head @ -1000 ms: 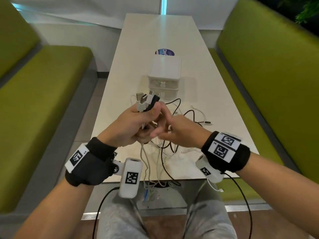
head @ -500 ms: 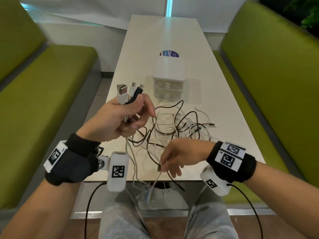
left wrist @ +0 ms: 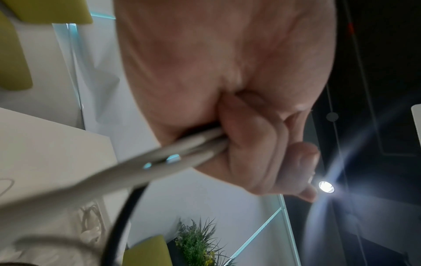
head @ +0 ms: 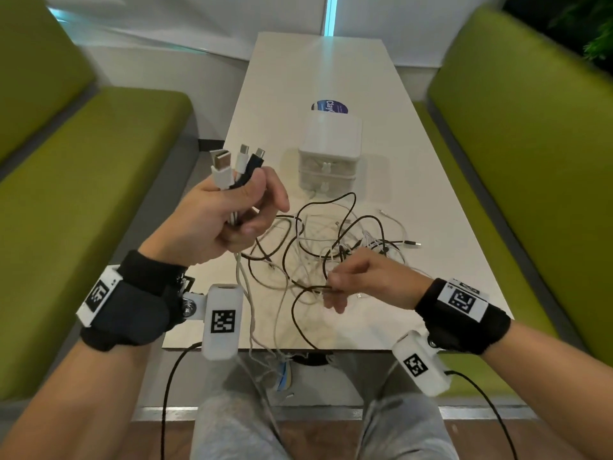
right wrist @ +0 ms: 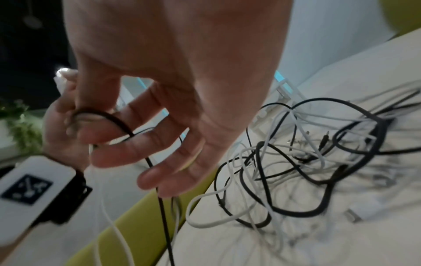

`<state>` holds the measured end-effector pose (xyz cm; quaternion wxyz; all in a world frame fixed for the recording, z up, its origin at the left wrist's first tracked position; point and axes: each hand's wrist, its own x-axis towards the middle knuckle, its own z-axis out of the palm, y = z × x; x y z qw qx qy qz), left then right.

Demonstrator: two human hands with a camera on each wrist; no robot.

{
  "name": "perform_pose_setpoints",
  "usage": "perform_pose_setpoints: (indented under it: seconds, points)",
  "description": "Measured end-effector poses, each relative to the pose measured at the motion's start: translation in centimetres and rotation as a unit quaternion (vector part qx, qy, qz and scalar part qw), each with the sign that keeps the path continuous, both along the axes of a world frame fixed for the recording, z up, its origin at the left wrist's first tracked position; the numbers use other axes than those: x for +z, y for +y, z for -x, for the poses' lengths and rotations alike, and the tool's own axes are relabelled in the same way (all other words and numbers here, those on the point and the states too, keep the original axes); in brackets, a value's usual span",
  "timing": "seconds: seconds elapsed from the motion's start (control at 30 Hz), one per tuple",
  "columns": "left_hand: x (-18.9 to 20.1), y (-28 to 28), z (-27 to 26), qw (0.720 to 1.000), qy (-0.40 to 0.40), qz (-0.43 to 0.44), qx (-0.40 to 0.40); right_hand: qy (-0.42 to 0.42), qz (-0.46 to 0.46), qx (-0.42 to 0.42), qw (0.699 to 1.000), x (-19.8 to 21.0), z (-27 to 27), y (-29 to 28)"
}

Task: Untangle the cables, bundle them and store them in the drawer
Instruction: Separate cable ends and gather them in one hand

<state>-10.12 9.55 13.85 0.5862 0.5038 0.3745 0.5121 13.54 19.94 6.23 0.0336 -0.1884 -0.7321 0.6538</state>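
A tangle of black and white cables (head: 335,247) lies on the white table (head: 318,71), also seen in the right wrist view as the cable tangle (right wrist: 296,162). My left hand (head: 225,220) is raised above the table's left edge and grips several cable ends, their plugs (head: 235,164) sticking up. In the left wrist view its curled fingers (left wrist: 262,144) clamp the white cables (left wrist: 170,154). My right hand (head: 358,277) pinches a black cable (head: 308,288) near the table's front; the black cable (right wrist: 118,120) runs between thumb and forefinger. A small white drawer unit (head: 328,157) stands behind the tangle, drawers closed.
Green benches (head: 530,161) flank the table on both sides. A round blue sticker (head: 330,107) lies beyond the drawer unit. Some cables hang over the table's front edge (head: 265,353) toward my lap. A loose black plug end (head: 413,243) lies right of the tangle.
My hands have parted: the left lifted the held plugs up and to the left, the right dropped toward the front edge and pinched a black cable, pulling it out of the tangle.
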Motion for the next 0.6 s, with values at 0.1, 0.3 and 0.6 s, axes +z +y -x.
perform_pose_setpoints:
  seconds: [0.1,0.3,0.6]
  points:
    - [-0.3,0.1,-0.1,1.0,0.012,0.001,0.016,0.052,0.078,-0.052,0.994,-0.1,-0.4,0.5]
    - [-0.2,0.2,-0.3,0.999,0.001,0.005,0.033,-0.106,-0.01,0.077,0.991,1.1,-1.4,1.6]
    - [-0.3,0.2,-1.0,0.999,-0.043,0.02,0.012,-0.24,-0.2,0.064,0.948,-1.1,-0.8,-0.6]
